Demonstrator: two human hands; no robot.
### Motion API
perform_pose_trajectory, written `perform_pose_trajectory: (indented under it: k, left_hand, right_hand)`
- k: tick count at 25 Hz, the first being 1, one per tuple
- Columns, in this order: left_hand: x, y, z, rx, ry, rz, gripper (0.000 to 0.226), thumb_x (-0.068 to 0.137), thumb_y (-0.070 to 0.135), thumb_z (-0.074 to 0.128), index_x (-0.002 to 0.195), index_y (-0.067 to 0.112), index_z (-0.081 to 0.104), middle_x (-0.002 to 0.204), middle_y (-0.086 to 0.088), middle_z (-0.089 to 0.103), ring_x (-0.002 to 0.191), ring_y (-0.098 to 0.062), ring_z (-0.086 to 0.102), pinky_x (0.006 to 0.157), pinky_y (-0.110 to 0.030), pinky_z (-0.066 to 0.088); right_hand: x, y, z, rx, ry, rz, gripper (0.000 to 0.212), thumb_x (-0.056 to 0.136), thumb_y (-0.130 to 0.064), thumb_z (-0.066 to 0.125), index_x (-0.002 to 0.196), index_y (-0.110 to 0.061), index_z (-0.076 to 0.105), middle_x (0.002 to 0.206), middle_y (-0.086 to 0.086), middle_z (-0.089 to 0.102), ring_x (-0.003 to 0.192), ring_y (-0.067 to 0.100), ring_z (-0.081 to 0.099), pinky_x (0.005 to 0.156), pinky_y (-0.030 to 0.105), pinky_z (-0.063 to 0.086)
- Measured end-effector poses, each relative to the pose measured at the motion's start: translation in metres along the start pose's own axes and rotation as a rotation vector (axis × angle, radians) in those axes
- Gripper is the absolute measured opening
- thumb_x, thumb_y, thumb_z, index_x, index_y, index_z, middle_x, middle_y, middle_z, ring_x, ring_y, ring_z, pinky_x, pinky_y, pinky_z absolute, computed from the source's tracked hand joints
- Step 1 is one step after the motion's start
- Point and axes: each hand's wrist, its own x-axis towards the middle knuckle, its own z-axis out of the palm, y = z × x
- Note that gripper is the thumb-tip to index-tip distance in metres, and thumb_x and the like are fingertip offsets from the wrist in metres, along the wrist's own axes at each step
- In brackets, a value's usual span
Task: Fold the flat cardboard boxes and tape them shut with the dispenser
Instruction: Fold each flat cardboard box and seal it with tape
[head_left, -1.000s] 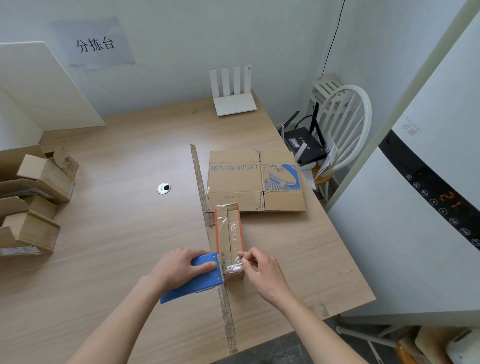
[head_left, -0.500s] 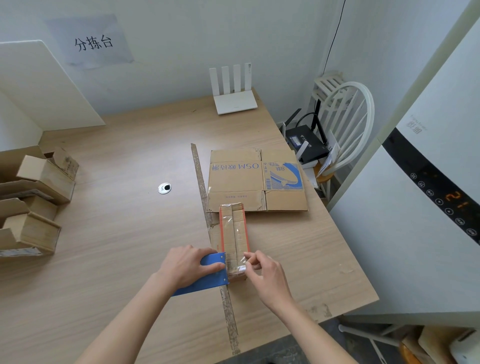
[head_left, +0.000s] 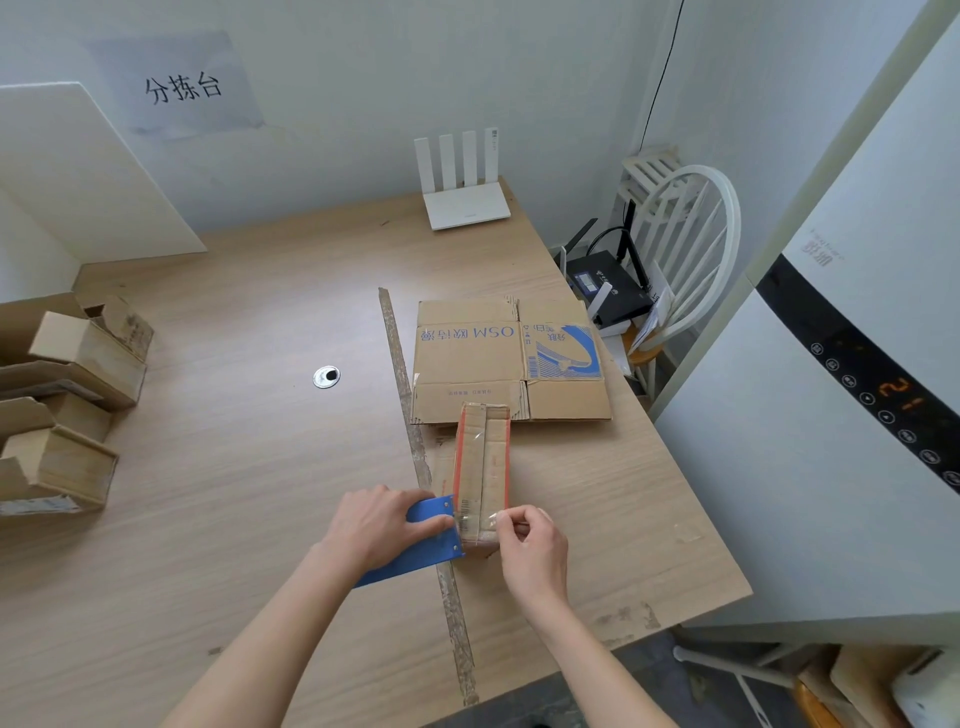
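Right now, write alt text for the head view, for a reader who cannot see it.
The left hand grips a blue tape dispenser against a small folded cardboard box on a wooden table, while the right hand pinches clear tape at the box's near end. A flat box lies behind it.

Hands: I counted two, a left hand (head_left: 375, 525) and a right hand (head_left: 530, 545).
Tape dispensers: I saw one blue tape dispenser (head_left: 415, 545).
Folded boxes at the hands: one narrow box (head_left: 480, 467).
Flat cardboard boxes: one flat printed box (head_left: 511, 361) lay on the table (head_left: 234, 467).
Boxes at the left edge: I made out a pile of folded boxes (head_left: 62, 405); the exact count was unclear.
Routers: two, one white router (head_left: 465, 182) and one black router (head_left: 608, 286).
Chairs: one white chair (head_left: 691, 244).
Wall signs: one paper sign (head_left: 182, 88).
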Motion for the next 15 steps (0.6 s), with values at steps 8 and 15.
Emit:
perform_pose_trajectory:
  k: [8, 15]
  left_hand:
    - [0.005, -0.005, 0.001, 0.020, 0.002, 0.006, 0.068, 0.085, 0.088, 0.029, 0.133, 0.048, 0.055, 0.100, 0.007, 0.073, 0.083, -0.017, 0.066, 0.066, -0.032, 0.049]
    - [0.013, 0.001, 0.001, 0.008, -0.003, 0.032, 0.069, 0.083, 0.090, 0.026, 0.129, 0.049, 0.058, 0.097, 0.010, 0.071, 0.080, -0.016, 0.064, 0.064, -0.032, 0.050]
  right_hand:
    - [0.001, 0.004, -0.003, 0.092, -0.074, 0.104, 0.011, 0.093, -0.020, 0.068, 0.083, -0.018, 0.073, 0.096, -0.012, 0.072, 0.085, -0.001, 0.066, 0.068, 0.006, 0.046]
    - [0.012, 0.005, -0.010, 0.150, -0.051, 0.276, 0.015, 0.093, -0.024, 0.069, 0.084, -0.014, 0.077, 0.083, -0.016, 0.071, 0.082, 0.000, 0.064, 0.065, 0.008, 0.043]
